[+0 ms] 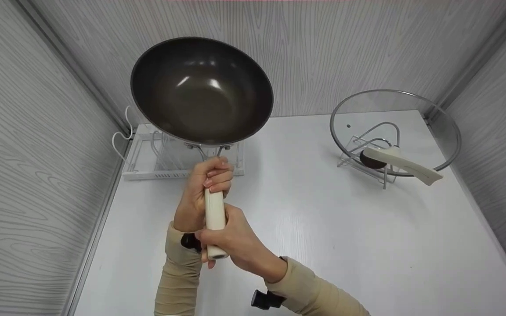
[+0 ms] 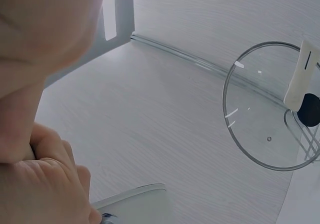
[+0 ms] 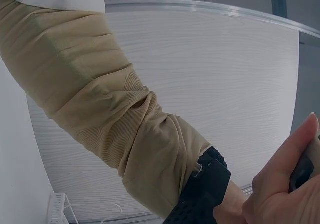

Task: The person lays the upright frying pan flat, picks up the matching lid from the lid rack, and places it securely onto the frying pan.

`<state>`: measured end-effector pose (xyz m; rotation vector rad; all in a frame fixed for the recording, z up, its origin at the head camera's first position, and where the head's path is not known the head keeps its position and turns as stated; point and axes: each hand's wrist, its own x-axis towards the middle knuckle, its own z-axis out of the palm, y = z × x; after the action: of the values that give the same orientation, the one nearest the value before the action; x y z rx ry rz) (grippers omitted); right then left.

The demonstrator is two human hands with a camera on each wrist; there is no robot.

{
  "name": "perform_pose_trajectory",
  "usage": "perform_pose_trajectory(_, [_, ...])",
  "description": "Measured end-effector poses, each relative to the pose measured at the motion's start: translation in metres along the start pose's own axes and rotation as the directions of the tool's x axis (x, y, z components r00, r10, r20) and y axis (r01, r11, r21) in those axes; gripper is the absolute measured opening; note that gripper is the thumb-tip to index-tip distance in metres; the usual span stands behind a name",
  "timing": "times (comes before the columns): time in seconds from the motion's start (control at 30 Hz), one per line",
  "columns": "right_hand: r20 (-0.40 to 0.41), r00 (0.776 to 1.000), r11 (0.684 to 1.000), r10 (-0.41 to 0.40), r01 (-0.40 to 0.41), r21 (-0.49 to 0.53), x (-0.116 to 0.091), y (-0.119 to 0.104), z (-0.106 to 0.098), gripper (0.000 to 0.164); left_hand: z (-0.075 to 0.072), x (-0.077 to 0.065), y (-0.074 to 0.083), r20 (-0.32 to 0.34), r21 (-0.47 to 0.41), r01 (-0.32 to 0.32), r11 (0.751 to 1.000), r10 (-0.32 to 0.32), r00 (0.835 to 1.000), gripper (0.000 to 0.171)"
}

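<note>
A deep dark-coated frying pan [image 1: 202, 92] is held up above the table, its inside turned toward the head camera. Its cream handle [image 1: 214, 210] points down toward me. Near the pan end, my left hand [image 1: 204, 188] wraps its fingers round the handle. Lower down, my right hand [image 1: 240, 237] grips the same handle close to its end, the thumb lying across it. In the right wrist view, part of the right hand [image 3: 280, 199] shows at the lower right, beside the left sleeve [image 3: 115, 99]. Some fingers are hidden behind the handle.
A glass lid [image 1: 428, 127] with a cream handle [image 1: 404, 164] leans upright in a wire stand [image 1: 384, 180] at the right. Behind the pan, a white rack [image 1: 139, 173] with a curled white wire stands at the back left, partly hidden. Grey wood-grain walls enclose the white table [image 1: 323, 245].
</note>
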<state>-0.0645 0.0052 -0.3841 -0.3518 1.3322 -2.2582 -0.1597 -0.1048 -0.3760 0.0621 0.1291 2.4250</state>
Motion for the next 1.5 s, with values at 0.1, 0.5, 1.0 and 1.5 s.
perform_pose_trajectory(0.1, [0.013,1.000,1.000,0.002,-0.003,0.004,0.000,-0.001,-0.001,0.029,-0.001,0.002,0.000,0.035,-0.006,0.005,1.000,-0.005,0.999,0.029])
perform_pose_trajectory(0.5, [0.070,0.997,0.999,0.020,-0.023,0.039,-0.005,-0.008,-0.005,0.037,-0.005,0.007,-0.004,0.184,-0.090,0.060,0.994,-0.043,0.982,0.023])
perform_pose_trajectory(1.0, [0.131,0.987,0.966,0.090,-0.055,-0.253,-0.008,-0.028,-0.029,0.033,-0.001,0.011,-0.014,0.191,-0.202,0.049,0.978,-0.010,0.982,0.017])
perform_pose_trajectory(1.5, [0.188,0.887,0.521,-0.422,0.407,-0.750,0.021,-0.077,-0.087,0.024,-0.001,0.007,-0.013,0.219,-0.225,0.106,0.969,-0.056,0.974,0.019])
